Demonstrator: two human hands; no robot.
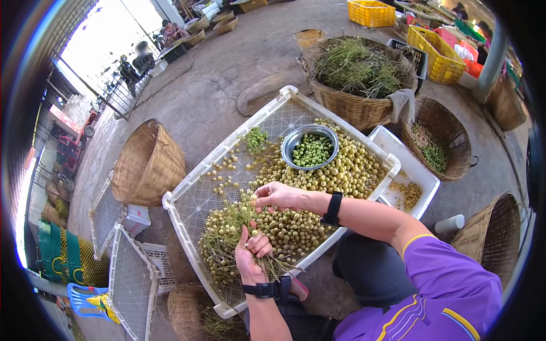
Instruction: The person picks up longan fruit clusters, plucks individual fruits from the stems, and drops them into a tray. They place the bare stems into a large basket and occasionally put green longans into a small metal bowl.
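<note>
A white mesh tray [187, 196] holds many round yellow-brown fruits [358, 162] and a metal bowl [288, 149] of small green fruits [311, 150]. At the tray's near left, my left hand [253, 253] is wrapped round a bunch of thin stems [272, 264], some with fruits on them. Just above it, my right hand [274, 196] is pinched at the top of the bunch; what lies between its fingertips is too small to make out. Loose stems with fruits [219, 238] lie left of my left hand. A small green cluster [255, 138] rests near the tray's far side.
A basket of green stems [358, 108] stands behind the tray. To the right are a white bin [429, 184], a basket with green fruits [455, 133] and a white cup [449, 223]. An empty wicker basket [149, 165] and mesh racks [131, 278] stand left. People sit farther off.
</note>
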